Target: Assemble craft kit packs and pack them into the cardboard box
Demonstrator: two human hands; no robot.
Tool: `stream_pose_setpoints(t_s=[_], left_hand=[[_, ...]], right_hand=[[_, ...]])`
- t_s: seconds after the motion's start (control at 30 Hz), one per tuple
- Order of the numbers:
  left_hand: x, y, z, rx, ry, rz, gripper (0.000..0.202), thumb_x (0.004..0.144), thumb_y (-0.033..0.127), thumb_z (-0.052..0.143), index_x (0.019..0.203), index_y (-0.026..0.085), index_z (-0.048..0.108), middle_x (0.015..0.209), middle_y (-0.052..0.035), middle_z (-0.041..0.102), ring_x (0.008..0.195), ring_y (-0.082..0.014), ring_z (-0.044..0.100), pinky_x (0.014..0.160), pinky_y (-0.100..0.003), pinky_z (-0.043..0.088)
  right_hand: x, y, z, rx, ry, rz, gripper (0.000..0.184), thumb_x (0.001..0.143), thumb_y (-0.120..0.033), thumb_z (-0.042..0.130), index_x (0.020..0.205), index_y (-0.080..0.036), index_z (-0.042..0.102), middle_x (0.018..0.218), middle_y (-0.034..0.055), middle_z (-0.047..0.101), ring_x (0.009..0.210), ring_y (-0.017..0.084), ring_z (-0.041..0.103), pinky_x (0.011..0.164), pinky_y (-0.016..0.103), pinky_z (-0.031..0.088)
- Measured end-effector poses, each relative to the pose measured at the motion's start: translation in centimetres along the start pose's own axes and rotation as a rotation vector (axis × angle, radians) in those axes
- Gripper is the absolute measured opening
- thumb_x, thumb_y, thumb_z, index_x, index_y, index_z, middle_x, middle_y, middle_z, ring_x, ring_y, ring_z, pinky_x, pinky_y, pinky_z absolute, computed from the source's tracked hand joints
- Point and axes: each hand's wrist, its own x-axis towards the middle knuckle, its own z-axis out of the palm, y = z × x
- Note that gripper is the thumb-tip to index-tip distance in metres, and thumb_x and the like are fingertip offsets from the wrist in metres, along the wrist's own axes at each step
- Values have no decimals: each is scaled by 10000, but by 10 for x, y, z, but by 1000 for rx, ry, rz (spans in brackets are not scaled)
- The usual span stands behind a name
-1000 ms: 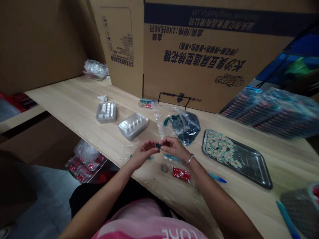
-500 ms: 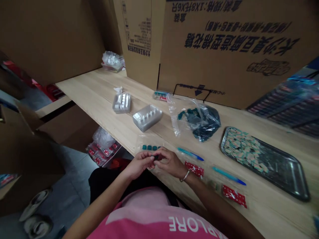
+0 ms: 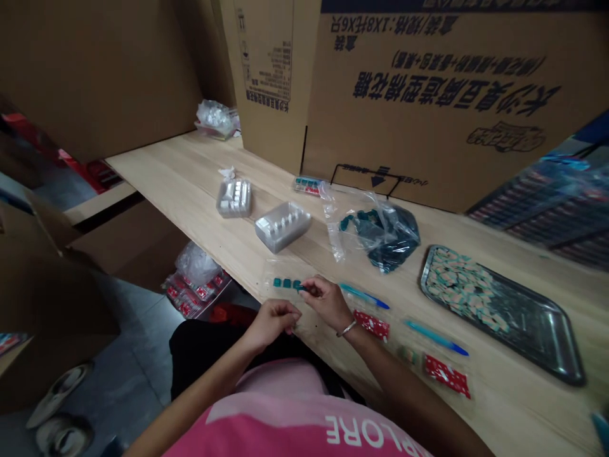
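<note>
A clear plastic bag (image 3: 285, 279) lies flat on the wooden table (image 3: 176, 168) with a short row of small teal pieces (image 3: 285, 283) on it. My right hand (image 3: 326, 303), with a thin bracelet on the wrist, pinches one more teal piece at the row's right end. My left hand (image 3: 271, 325) rests curled at the bag's lower edge, closer to the table's front edge. Its fingers hide whatever lies under them. A blue-tipped pen (image 3: 364, 296) and a red packet (image 3: 371, 324) lie just right of my right hand.
A steel tray (image 3: 499, 314) holds several teal-and-beige pieces. Behind it are a bag of teal parts (image 3: 380, 231), two grey plastic trays (image 3: 283, 226), and a large cardboard box (image 3: 428, 101). Wrapped stacks (image 3: 537, 219) stand at right. The table's front edge drops toward the floor.
My hands have moved apart. My right hand has carried the teal piece up to the row on the bag, and my left hand has dropped back toward the table edge. The view has turned slightly since the oldest frame.
</note>
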Motion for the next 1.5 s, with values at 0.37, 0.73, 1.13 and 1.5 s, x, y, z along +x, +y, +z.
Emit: stream_pose_setpoints(t_s=[0.37,0.73,1.13,1.5], left_hand=[[-68,35,-32,199,-170,168,163,718,320,704,729,161,739,643,-47,646,539,-107,554,520,-217,430],[-1,-9,-91,437,407,480,152,711,323,670,706,174,699,908,-78,680,846,-185,634,782,-317,505],[16,-13,-76,528,466,547,170,787,295,595,809,170,708,724,-37,668,667,-139,602,622,-242,474],[-19,12,-52,408,180,406,183,770,326,602,729,167,682,660,-14,647,623,-126,568,598,-227,448]], right_hand=[[56,-21,49,-464,-200,-167,42,803,-167,643,843,-171,655,846,33,614,744,144,568,685,256,420],[61,-24,56,-814,-382,-174,207,853,-348,633,939,-166,679,946,70,629,897,193,563,786,298,383],[62,-27,48,-610,-339,-294,157,851,-183,620,1005,-164,647,975,59,653,945,187,560,848,318,359],[61,-28,37,-587,-193,-139,142,813,-136,622,941,-161,678,896,42,672,816,162,585,807,301,386]])
